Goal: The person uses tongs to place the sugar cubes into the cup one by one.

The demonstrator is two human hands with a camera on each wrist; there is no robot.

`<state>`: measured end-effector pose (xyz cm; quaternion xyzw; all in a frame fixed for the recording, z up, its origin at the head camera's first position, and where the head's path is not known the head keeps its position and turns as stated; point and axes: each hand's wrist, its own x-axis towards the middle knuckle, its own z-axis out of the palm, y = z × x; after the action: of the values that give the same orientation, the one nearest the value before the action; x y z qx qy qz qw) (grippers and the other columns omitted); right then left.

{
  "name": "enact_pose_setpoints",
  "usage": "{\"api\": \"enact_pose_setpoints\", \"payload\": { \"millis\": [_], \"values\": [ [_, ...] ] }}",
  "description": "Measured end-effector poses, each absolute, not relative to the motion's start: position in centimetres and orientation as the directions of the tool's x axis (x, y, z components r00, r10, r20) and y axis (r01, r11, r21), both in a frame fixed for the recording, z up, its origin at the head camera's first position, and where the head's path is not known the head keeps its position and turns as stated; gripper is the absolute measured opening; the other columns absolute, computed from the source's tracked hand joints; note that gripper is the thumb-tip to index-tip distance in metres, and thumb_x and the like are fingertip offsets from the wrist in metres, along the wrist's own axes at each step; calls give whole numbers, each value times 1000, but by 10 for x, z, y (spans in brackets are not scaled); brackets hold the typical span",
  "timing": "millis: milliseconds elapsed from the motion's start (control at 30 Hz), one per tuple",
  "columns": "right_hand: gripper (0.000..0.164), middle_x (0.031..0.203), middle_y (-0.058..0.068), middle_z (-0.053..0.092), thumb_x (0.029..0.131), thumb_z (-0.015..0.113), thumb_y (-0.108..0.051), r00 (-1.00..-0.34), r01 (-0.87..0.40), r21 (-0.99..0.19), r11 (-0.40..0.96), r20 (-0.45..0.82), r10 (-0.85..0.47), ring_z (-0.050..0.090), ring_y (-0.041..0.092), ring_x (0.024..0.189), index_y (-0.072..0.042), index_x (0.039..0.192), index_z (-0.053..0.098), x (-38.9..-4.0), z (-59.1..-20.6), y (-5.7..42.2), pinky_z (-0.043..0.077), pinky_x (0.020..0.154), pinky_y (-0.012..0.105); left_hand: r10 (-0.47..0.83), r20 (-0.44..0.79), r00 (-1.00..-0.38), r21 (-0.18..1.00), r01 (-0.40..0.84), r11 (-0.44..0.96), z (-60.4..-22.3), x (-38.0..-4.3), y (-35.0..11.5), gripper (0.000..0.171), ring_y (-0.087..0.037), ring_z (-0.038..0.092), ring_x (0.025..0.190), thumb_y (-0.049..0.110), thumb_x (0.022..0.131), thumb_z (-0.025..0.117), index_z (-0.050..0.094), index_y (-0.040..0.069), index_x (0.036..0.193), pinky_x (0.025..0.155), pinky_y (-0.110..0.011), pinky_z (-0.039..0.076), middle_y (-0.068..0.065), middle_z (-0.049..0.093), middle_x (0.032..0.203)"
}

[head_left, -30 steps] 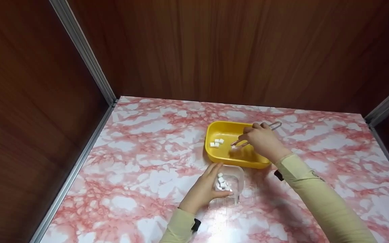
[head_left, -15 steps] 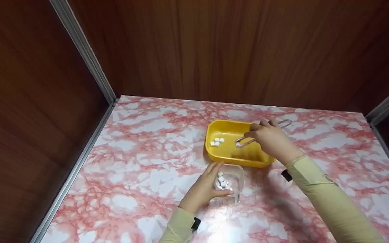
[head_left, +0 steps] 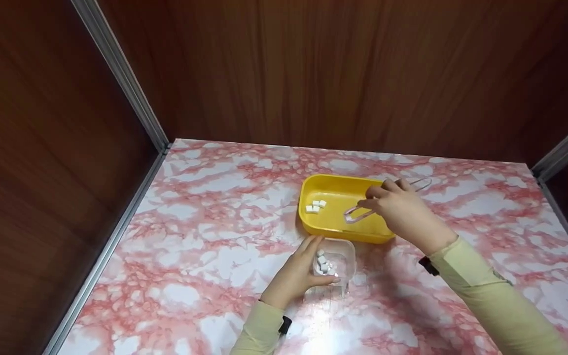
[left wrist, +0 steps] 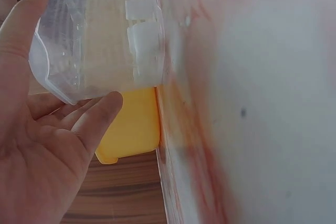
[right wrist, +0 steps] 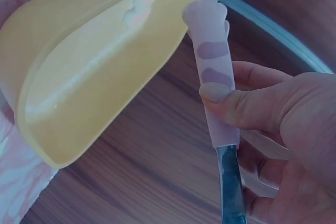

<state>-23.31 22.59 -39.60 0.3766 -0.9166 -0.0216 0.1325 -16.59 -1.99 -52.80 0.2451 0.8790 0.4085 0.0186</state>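
Note:
My right hand (head_left: 407, 214) pinches a pair of metal tongs (right wrist: 230, 179) with pink paw-shaped sleeves, over the right part of a yellow basin (head_left: 345, 237). Between the tong tips in the head view shows a small white cube (head_left: 348, 217). Thumb and fingers of my left hand (head_left: 296, 273) grip the left side of a clear plastic container (head_left: 345, 249), just in front of the basin. Several white cubes (head_left: 322, 260) lie in it. The left wrist view shows the clear container (left wrist: 105, 35) from the side, with the thumb and fingers spread around it.
Several white cubes (head_left: 315, 206) sit together at the left end inside the yellow basin. Everything stands on a red-and-white marbled tabletop (head_left: 205, 222). Brown wood-grain panels (head_left: 284, 74) with metal edge strips (head_left: 126, 79) close off the back and sides.
The right hand has shifted to the right with the tongs, whose tips have moved slightly right inside the basin with a white cube between them. The left hand has kept its grip on the container.

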Motion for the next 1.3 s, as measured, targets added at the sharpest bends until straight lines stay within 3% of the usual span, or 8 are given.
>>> {"api": "enact_pose_setpoints", "payload": {
  "millis": [467, 633, 700, 867, 967, 1300],
  "values": [
    [42, 98, 4, 63, 69, 82, 2, -629, -723, 155, 673, 255, -735, 51, 30, 89, -18, 105, 75, -205, -397, 223, 41, 80, 47, 453, 184, -873, 735, 428, 526, -528, -167, -20, 97, -21, 37, 133, 48, 78, 75, 27, 3, 149, 109, -32, 31, -8, 32, 149],
    [42, 98, 2, 62, 67, 84, -4, -626, -724, 159, 671, 257, -737, 51, 30, 91, -19, 105, 75, -199, -399, 223, 38, 93, 56, 449, 182, -875, 736, 424, 527, -528, -166, -20, 97, -20, 36, 133, 50, 78, 73, 26, 4, 150, 110, -33, 30, -6, 31, 150],
    [36, 98, 1, 62, 71, 84, -14, -619, -727, 165, 666, 263, -740, 52, 29, 91, -20, 105, 75, -198, -401, 223, 35, 96, 60, 451, 180, -874, 738, 423, 526, -528, -166, -21, 97, -20, 37, 132, 50, 78, 73, 26, 5, 150, 109, -33, 31, -4, 32, 149],
    [30, 97, 0, 62, 74, 82, -30, -597, -739, 179, 649, 273, -755, 53, 28, 89, -21, 102, 76, -194, -404, 221, 43, 83, 51, 456, 163, -875, 747, 411, 522, -527, -165, -21, 93, -19, 39, 130, 44, 80, 75, 27, 5, 150, 107, -32, 35, -2, 32, 148],
    [29, 97, 0, 62, 72, 83, -27, -589, -750, 168, 639, 268, -762, 52, 27, 88, -21, 100, 76, -192, -407, 220, 40, 74, 44, 456, 157, -876, 752, 405, 520, -526, -166, -20, 93, -20, 38, 131, 40, 80, 76, 27, 5, 150, 107, -32, 34, -3, 31, 149],
    [40, 96, -1, 62, 64, 86, -10, -585, -770, 120, 626, 258, -769, 50, 26, 85, -22, 100, 75, -190, -417, 217, 39, 73, 42, 444, 144, -884, 755, 389, 528, -528, -167, -20, 95, -21, 36, 133, 42, 79, 77, 26, 8, 151, 109, -34, 32, -3, 30, 150]
  ]
}}
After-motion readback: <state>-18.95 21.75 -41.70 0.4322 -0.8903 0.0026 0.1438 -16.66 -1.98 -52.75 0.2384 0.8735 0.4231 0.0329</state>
